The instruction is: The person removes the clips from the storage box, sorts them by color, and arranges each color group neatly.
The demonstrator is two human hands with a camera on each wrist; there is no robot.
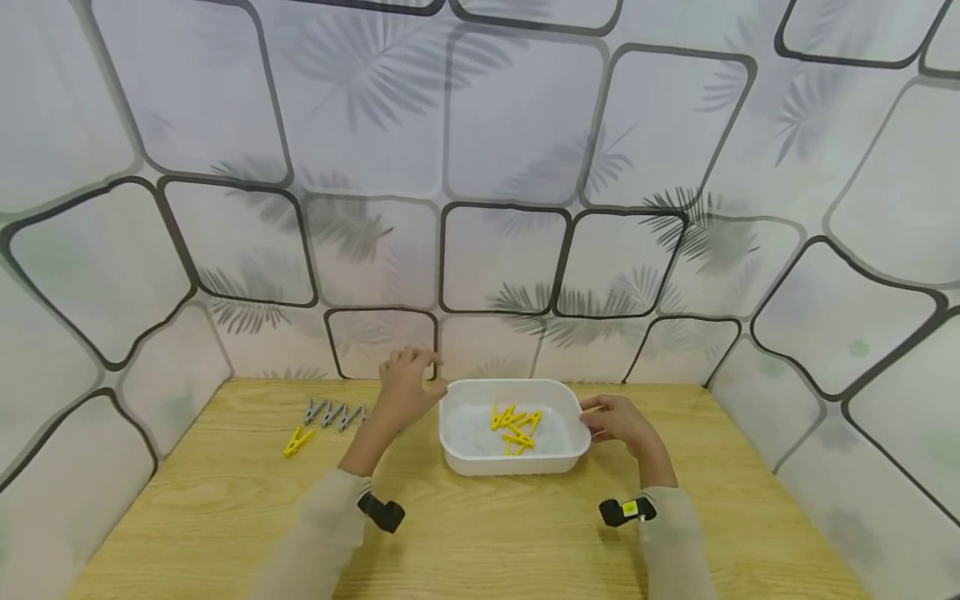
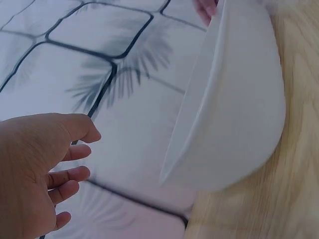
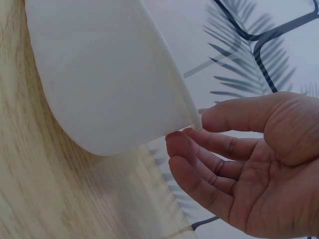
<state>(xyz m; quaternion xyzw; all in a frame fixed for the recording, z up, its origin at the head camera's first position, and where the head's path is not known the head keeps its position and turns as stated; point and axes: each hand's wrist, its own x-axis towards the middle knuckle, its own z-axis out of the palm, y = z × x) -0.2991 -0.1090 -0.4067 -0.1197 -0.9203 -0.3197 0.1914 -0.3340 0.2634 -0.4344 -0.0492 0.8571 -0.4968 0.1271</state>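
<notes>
A white plastic tub (image 1: 510, 467) sits on the wooden table with several yellow clothespins (image 1: 517, 438) inside it. My right hand (image 1: 621, 427) holds the tub's right end; in the right wrist view, the thumb (image 3: 234, 115) is at the rim and the fingers lie beneath it. Above the left end of the tub is my left hand (image 1: 407, 392). The left wrist view has this hand (image 2: 35, 169) apart from the tub wall, fingers loosely bent and holding nothing.
To the left, several grey clothespins (image 1: 330, 413) lie in a row, partly hidden by the left forearm. One yellow clothespin (image 1: 298, 441) lies in front of them. A patterned curtain (image 1: 502, 258) encloses the wooden table (image 1: 495, 533) at the back and sides.
</notes>
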